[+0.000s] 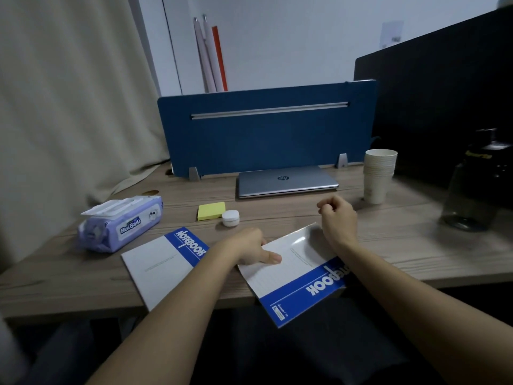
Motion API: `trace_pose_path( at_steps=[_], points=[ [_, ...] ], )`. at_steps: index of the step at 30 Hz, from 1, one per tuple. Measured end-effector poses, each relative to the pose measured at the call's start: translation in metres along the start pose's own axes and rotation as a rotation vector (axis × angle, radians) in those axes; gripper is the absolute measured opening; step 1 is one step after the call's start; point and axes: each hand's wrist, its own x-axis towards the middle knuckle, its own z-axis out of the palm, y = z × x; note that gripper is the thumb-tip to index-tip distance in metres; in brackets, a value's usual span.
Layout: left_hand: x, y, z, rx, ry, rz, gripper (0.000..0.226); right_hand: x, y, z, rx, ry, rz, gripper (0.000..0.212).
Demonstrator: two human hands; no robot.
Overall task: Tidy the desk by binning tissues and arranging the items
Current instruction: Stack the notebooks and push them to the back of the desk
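Overhanging the near edge of the wooden desk (416,240), a blue-and-white notebook (294,276) lies tilted, its blue band toward the person. Left hand (249,250) grasps this notebook at its left edge, thumb pressed flat on the white cover, fingers out of sight beneath. Right hand (337,218) hovers just past the notebook's far corner, curled into a loose fist, holding nothing that can be seen; forearm crosses over the blue band.

Left of it, a second notebook (163,266) lies flat on the desk, partly under the left forearm, near corner reaching the desk edge.

Further in: purple pack of wet wipes (122,223) at the left, lid flap raised. Yellow sticky-note pad (211,211) mid-desk, with a small white round case (231,218) touching its right corner.

Right side: dark translucent water bottle (472,190), upright. Stack of paper cups (379,175), upright, beside the laptop.

Farthest: closed silver laptop (286,182) lying against the foot of a blue divider panel (266,134). Beige curtain (69,93) hangs at the left.
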Motion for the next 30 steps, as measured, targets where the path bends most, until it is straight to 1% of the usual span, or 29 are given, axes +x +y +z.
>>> trace_pose_path(
  at_steps=[2, 5, 6, 8, 10, 12, 14, 16, 18, 20, 23, 26, 28, 30],
  points=[
    [-0.003, 0.003, 0.003, -0.006, 0.029, -0.010, 0.041, 0.001, 0.002, -0.004, -0.019, -0.003, 0.012, 0.026],
    [-0.011, 0.002, 0.007, -0.106, 0.091, -0.039, 0.060, 0.006, 0.006, -0.010, -0.045, -0.027, 0.036, 0.026],
    [-0.014, -0.001, 0.005, -0.148, 0.128, -0.044, 0.060, 0.008, 0.008, -0.012, -0.058, -0.038, 0.049, 0.025],
    [-0.022, -0.014, 0.000, -0.265, 0.245, -0.049, 0.046, 0.011, 0.013, -0.016, -0.093, -0.049, 0.067, 0.022],
    [-0.031, -0.031, -0.007, -0.387, 0.390, -0.057, 0.032, 0.010, 0.013, -0.012, -0.088, -0.104, 0.097, 0.017],
    [-0.042, -0.047, -0.011, -0.510, 0.513, -0.090, 0.026, 0.000, 0.004, 0.002, 0.033, -0.249, 0.138, 0.014],
    [-0.050, -0.061, -0.011, -0.625, 0.616, -0.145, 0.025, -0.017, -0.011, 0.022, 0.137, -0.448, 0.169, 0.016],
    [-0.060, -0.074, -0.008, -0.720, 0.704, -0.188, 0.026, -0.037, -0.028, 0.047, 0.203, -0.625, 0.130, 0.022],
    [-0.067, -0.082, -0.003, -0.788, 0.751, -0.208, 0.028, -0.054, -0.038, 0.069, 0.249, -0.706, 0.068, 0.023],
    [-0.077, -0.095, 0.001, -0.778, 0.793, -0.235, 0.027, -0.068, -0.048, 0.091, 0.283, -0.705, 0.028, 0.022],
    [-0.097, -0.119, 0.007, -0.648, 0.775, -0.304, 0.023, -0.077, -0.062, 0.114, 0.265, -0.734, 0.034, 0.020],
    [-0.118, -0.140, 0.012, -0.480, 0.705, -0.403, 0.019, -0.080, -0.071, 0.130, 0.097, -0.773, -0.059, 0.018],
    [-0.128, -0.148, 0.016, -0.348, 0.655, -0.469, 0.023, -0.083, -0.075, 0.138, -0.060, -0.778, -0.178, 0.017],
    [-0.129, -0.153, 0.018, -0.281, 0.656, -0.505, 0.035, -0.084, -0.077, 0.143, -0.164, -0.786, -0.269, 0.022]
  ],
)
